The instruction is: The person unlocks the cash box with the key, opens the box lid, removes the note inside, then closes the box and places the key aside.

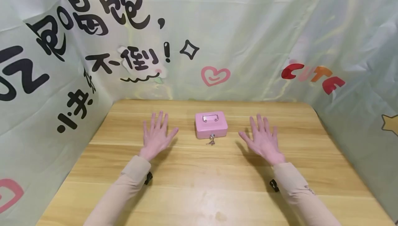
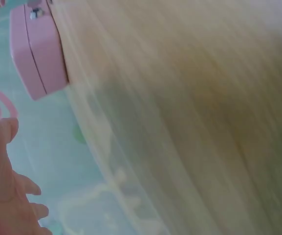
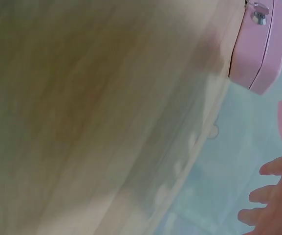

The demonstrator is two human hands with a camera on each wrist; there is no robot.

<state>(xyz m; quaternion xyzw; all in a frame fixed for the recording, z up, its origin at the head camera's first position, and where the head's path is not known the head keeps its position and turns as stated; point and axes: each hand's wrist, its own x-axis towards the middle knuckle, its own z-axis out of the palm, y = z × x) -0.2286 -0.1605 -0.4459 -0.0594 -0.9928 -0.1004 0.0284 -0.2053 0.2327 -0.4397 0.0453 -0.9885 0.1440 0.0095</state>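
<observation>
A pink metal cash box (image 1: 211, 125) with a silver carry handle (image 1: 210, 117) on its lid stands closed on the wooden table. Keys (image 1: 211, 142) hang from the lock on its front. To the left of the box, my left hand (image 1: 156, 135) is held over the table with fingers spread and nothing in it. My right hand (image 1: 263, 139) mirrors it on the other side, fingers also spread, holding nothing. Both wrist views show the box, its pink side (image 2: 38, 54) in the left one and its lock (image 3: 259, 18) in the right one, apart from the fingers.
The wooden table (image 1: 205, 191) reaches back to a pale fabric backdrop (image 1: 248, 29), which also hangs along both sides. Printed on the cloth are black characters, a pink heart (image 1: 215, 76) and coloured letters. A small black strap piece (image 1: 274, 185) shows under the right cuff.
</observation>
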